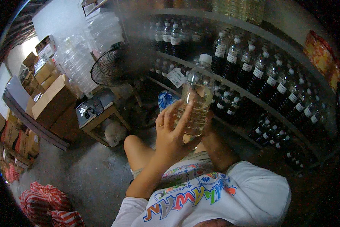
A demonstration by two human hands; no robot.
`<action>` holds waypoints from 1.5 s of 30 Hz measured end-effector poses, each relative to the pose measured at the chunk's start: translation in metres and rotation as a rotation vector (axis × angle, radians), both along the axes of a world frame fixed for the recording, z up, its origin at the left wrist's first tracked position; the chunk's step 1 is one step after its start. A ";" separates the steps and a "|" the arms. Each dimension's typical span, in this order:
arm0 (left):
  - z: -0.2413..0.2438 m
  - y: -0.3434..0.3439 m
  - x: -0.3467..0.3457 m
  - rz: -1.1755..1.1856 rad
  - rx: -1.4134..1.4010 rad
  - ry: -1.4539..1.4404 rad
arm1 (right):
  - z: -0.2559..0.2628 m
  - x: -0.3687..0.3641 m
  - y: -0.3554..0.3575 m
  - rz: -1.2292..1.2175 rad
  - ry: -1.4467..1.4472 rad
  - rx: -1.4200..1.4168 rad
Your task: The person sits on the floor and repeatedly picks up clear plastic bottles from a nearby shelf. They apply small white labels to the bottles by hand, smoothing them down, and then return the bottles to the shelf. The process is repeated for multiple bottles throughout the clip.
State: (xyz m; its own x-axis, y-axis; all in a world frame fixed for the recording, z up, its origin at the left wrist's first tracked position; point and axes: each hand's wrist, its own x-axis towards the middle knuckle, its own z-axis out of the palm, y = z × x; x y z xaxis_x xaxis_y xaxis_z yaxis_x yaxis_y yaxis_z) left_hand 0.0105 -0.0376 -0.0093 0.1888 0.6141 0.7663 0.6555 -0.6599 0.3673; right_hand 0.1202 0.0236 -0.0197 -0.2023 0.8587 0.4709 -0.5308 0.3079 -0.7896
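Observation:
A clear plastic bottle (197,96) with a white screw cap (205,58) is held up before my chest, slightly tilted, with pale yellow liquid inside. My left hand (172,127) lies along its left side, fingers spread over the ribbed wall. Mostly hidden behind the bottle, my right hand (208,124) grips its lower right side. A white label (176,77) bearing print juts out by the bottle's upper left; whether it is stuck on there cannot be told.
Shelves (229,78) of dark-filled, labelled bottles (248,58) curve across the front and right. A black fan (110,65) stands ahead left, near a small table (92,112) and a cardboard box (49,99). Red-and-white striped bags (49,204) lie on the floor.

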 end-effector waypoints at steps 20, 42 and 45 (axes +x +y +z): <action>0.003 0.002 0.001 0.096 0.032 0.003 | 0.009 0.011 0.009 0.093 0.045 -0.080; -0.014 0.015 -0.015 -0.702 -0.204 -1.103 | 0.043 0.001 -0.029 0.138 0.071 0.157; -0.009 0.010 -0.018 -0.766 -0.297 -1.235 | 0.037 0.005 -0.027 0.140 0.017 0.241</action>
State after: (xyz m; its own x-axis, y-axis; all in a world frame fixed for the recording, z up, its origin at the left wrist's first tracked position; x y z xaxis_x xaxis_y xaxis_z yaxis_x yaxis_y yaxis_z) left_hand -0.0073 -0.0281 -0.0183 -0.1306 0.8276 0.5459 -0.6287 -0.4949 0.5999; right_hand 0.1248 -0.0037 0.0176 -0.3016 0.6856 0.6626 -0.5937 0.4087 -0.6932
